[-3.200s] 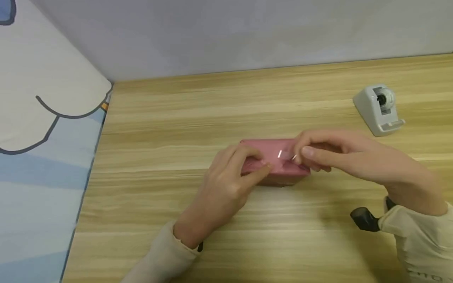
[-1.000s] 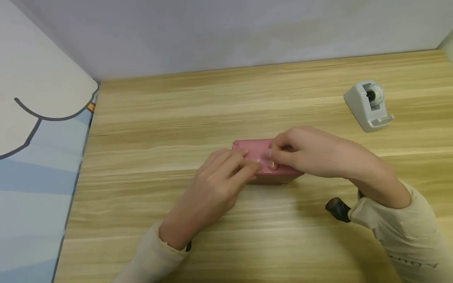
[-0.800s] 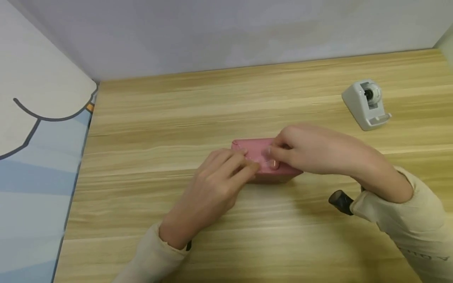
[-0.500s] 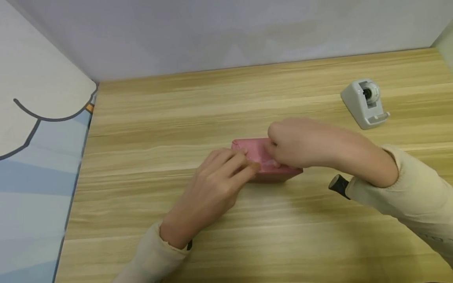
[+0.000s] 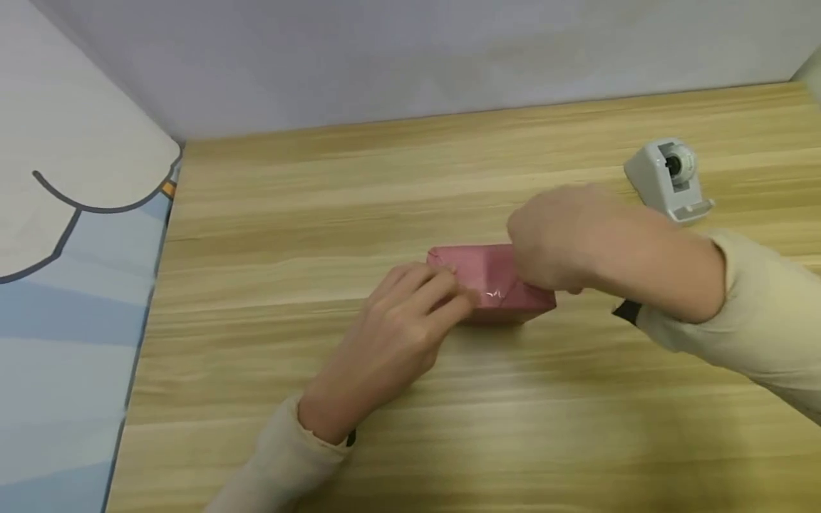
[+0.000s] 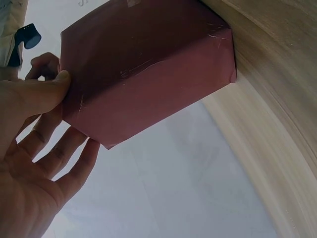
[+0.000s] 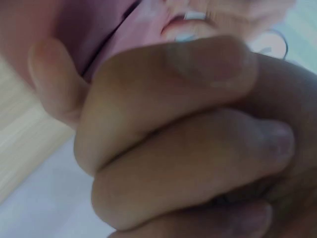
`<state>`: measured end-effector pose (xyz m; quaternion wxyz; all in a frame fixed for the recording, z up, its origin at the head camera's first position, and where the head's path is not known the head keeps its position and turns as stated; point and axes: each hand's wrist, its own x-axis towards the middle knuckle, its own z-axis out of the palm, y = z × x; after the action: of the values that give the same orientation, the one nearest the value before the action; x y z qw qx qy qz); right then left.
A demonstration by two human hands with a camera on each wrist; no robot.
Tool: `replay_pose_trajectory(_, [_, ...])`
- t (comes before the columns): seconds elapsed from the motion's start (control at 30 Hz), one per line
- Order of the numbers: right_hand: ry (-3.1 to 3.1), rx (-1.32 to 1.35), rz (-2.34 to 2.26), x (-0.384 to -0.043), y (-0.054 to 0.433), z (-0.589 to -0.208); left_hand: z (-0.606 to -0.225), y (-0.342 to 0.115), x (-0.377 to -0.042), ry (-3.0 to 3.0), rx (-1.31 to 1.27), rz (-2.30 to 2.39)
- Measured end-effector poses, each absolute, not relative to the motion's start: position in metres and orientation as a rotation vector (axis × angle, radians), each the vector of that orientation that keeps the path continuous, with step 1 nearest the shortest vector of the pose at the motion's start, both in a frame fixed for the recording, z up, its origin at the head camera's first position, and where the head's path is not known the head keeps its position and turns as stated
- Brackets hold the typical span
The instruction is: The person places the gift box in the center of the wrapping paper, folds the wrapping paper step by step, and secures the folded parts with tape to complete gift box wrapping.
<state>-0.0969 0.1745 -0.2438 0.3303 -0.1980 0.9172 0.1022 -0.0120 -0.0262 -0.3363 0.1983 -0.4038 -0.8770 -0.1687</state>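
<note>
A box wrapped in pink paper (image 5: 471, 263) lies on the wooden table, its top crossed by a paper seam. A glossy strip of clear tape (image 5: 495, 294) lies on the seam near the front edge. My left hand (image 5: 400, 328) grips the box's left end; in the left wrist view its thumb (image 6: 52, 91) is on one side and the other fingers opposite. Over the box's right end is my right hand (image 5: 577, 242), hiding that corner. The right wrist view shows its fingers (image 7: 163, 163) curled with nothing in them and one digit against the box.
A white tape dispenser (image 5: 651, 178) with a roll stands at the back right, just beyond my right wrist. Behind the table (image 5: 321, 185) rises a plain wall (image 5: 410, 64). A panel with a cartoon print (image 5: 77, 299) borders the left edge.
My right hand first held a piece of clear tape, laid it on the box top, then curled over and shifted right, uncovering the tape. My left hand keeps its grip on the left end.
</note>
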Motion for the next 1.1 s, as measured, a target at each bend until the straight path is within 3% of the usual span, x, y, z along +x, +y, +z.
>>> replay_pose_trajectory(0.13, [2.517, -0.528, 0.042, -0.091, 0.207, -0.245, -0.337, -0.026, -0.012, -2.457, -1.136, -0.481])
replay_pose_trajectory(0.37, [2.916, -0.964, -0.388, -0.035, 0.224, -0.260, -0.333, -0.023, -0.011, -2.476, -1.145, -0.467])
replay_pose_trajectory(0.5, [3.061, -1.170, -0.345, 0.005, 0.222, -0.287, -0.332, -0.021, -0.008, -2.480, -1.165, -0.442])
replay_pose_trajectory(0.63, [3.131, -1.196, -0.180, 0.030, 0.220, -0.307, -0.332, -0.020, -0.006, -2.449, -1.153, -0.423])
replay_pose_trajectory(0.87, [3.172, -1.162, -0.174, 0.035, 0.234, -0.311, -0.334, -0.020, -0.006, -2.437, -1.080, -0.638])
replay_pose_trajectory(1.1, [3.201, -1.134, -0.533, 0.025, 0.226, -0.314, -0.337, -0.025, -0.009, -2.487, -1.069, -0.665])
